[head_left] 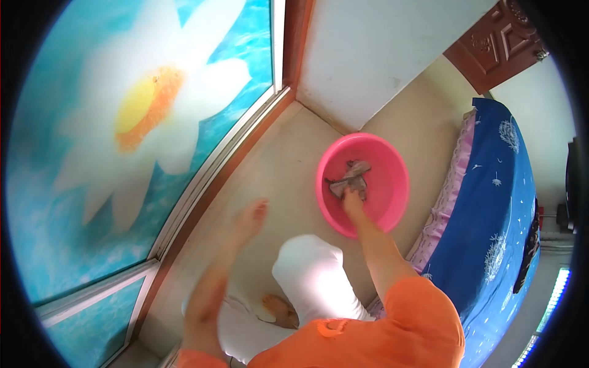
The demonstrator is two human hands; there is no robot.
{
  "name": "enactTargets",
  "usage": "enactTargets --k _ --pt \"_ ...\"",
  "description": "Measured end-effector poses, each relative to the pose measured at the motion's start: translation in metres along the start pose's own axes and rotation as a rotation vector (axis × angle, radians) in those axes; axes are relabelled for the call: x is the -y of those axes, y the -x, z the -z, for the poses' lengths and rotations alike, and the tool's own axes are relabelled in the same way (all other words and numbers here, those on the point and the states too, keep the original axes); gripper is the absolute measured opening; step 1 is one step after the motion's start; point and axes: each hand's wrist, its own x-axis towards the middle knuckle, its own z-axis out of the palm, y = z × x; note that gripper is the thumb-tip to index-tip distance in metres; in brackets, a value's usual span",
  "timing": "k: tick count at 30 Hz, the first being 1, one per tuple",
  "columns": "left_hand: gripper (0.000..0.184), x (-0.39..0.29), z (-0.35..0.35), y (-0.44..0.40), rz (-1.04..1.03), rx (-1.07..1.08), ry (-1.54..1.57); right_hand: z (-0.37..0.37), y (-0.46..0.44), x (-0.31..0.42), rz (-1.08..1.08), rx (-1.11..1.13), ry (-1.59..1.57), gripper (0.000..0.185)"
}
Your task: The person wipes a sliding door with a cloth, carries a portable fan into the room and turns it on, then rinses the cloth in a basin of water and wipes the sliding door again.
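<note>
A crumpled grey-brown cloth [351,178] lies inside the pink plastic basin [397,205], which stands on the floor. My right hand [352,202] reaches down into the basin and grips the near end of this cloth; its fingers are partly hidden. My left hand [250,221] is apart from the basin, in the air to its left. It is somewhat blurred, with fingers stretched forward and nothing visible in it.
To the left is a sliding door [211,172] with a flower picture. A white wall [368,61] stands beyond the basin. The bed [485,202] with a blue cover and pink frill is at right. A brown door [500,46] is farther back. My white-clad knee [310,264] is near the basin.
</note>
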Motion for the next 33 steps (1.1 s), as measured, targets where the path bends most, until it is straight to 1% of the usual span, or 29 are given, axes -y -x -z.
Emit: enactTargets --k 1,2,4,5,7,8,9,10,11,12,13,14,15,16,17,19,20,22,23,24,25,26,27,28,29,30,31,32,33 --pt "0.032 0.015 -0.042 -0.020 0.096 0.076 0.023 -0.007 0.001 0.002 0.105 0.046 0.024 0.048" --pt "0.040 0.013 -0.076 -0.035 0.171 0.159 0.100 -0.008 0.003 0.002 0.101 0.055 0.036 0.048" --pt "0.049 -0.003 -0.130 -0.051 0.368 0.074 0.109 0.007 0.016 0.011 0.131 0.105 0.148 0.052" --pt "0.050 -0.002 -0.149 -0.055 0.368 0.086 0.059 0.000 0.015 0.000 0.135 0.118 0.160 0.052" --pt "0.051 0.009 -0.171 -0.066 0.374 0.080 0.003 -0.018 0.002 -0.026 0.015 -0.137 -0.111 0.056" --pt "0.044 0.015 -0.179 -0.070 0.360 0.154 0.277 -0.023 -0.006 -0.033 0.026 -0.132 -0.115 0.056" --pt "0.039 0.016 -0.180 -0.072 0.339 0.228 0.549 -0.026 -0.013 -0.039 -0.015 -0.057 -0.160 0.058" --pt "0.039 0.018 -0.181 -0.071 0.343 0.218 0.544 -0.028 -0.018 -0.045 -0.057 0.018 -0.204 0.060" --pt "0.033 0.012 -0.175 -0.070 0.357 0.234 0.435 -0.022 -0.024 -0.051 -0.046 0.021 -0.209 0.060" --pt "0.028 0.010 -0.171 -0.071 0.370 0.248 0.330 -0.011 -0.029 -0.055 -0.194 0.174 -0.364 0.062" --pt "0.028 0.012 -0.170 -0.068 0.369 0.237 0.331 -0.003 -0.034 -0.057 -0.343 0.326 -0.515 0.065" --pt "0.025 0.019 -0.173 -0.064 0.412 0.248 0.460 0.006 -0.030 -0.046 -0.331 0.322 -0.516 0.065" --pt "0.023 0.024 -0.175 -0.059 0.455 0.264 0.588 0.016 -0.014 -0.024 -0.354 0.088 -0.373 0.064" --pt "0.023 0.026 -0.174 -0.055 0.452 0.258 0.586 0.017 -0.002 -0.009 -0.375 -0.142 -0.227 0.063" --pt "0.021 0.027 -0.171 -0.050 0.462 0.241 0.622 0.003 0.000 -0.007 -0.371 -0.140 -0.228 0.063" --pt "0.020 0.031 -0.167 -0.045 0.473 0.226 0.659 -0.025 0.002 -0.006 0.089 -0.253 -0.111 0.061" --pt "0.020 0.034 -0.165 -0.043 0.479 0.215 0.628 -0.027 0.008 0.001 0.088 -0.253 -0.111 0.061" --pt "0.020 0.042 -0.159 -0.042 0.484 0.199 0.595 -0.020 0.018 0.022 -0.006 -0.129 -0.159 0.059" --pt "0.019 0.047 -0.155 -0.042 0.515 0.141 0.579 -0.015 0.019 0.030 -0.041 -0.149 -0.250 0.051" --pt "0.017 0.053 -0.150 -0.041 0.548 0.082 0.564 -0.022 0.018 0.031 -0.040 -0.148 -0.254 0.051" --pt "0.017 0.060 -0.142 -0.041 0.548 0.081 0.560 -0.030 0.019 0.032 -0.062 -0.223 -0.225 0.045" --pt "0.019 0.063 -0.131 -0.040 0.550 0.080 0.486 -0.040 0.018 0.032 -0.085 -0.301 -0.195 0.039" --pt "0.022 0.062 -0.124 -0.040 0.550 0.082 0.411 -0.055 0.014 0.030 -0.089 -0.304 -0.198 0.039" --pt "0.022 0.054 -0.119 -0.039 0.546 0.088 0.406 -0.074 0.009 0.027 -0.079 -0.235 -0.452 0.031" --pt "0.028 0.040 -0.111 -0.036 0.418 -0.018 0.079 -0.084 0.006 0.027 -0.068 -0.163 -0.706 0.024" --pt "0.035 0.025 -0.103 -0.033 0.279 -0.124 -0.243 -0.078 0.007 0.036 -0.074 -0.170 -0.709 0.024" --pt "0.035 0.005 -0.098 -0.034 0.273 -0.119 -0.247 -0.063 0.011 0.050 -0.182 0.055 -1.059 0.013" --pt "0.041 -0.020 -0.099 -0.039 0.284 -0.162 0.027 -0.042 0.018 0.064 -0.289 0.292 -1.402 0.009" --pt "0.047 -0.036 -0.106 -0.044 0.293 -0.202 0.303 -0.016 0.028 0.076 -0.293 0.285 -1.406 0.009"
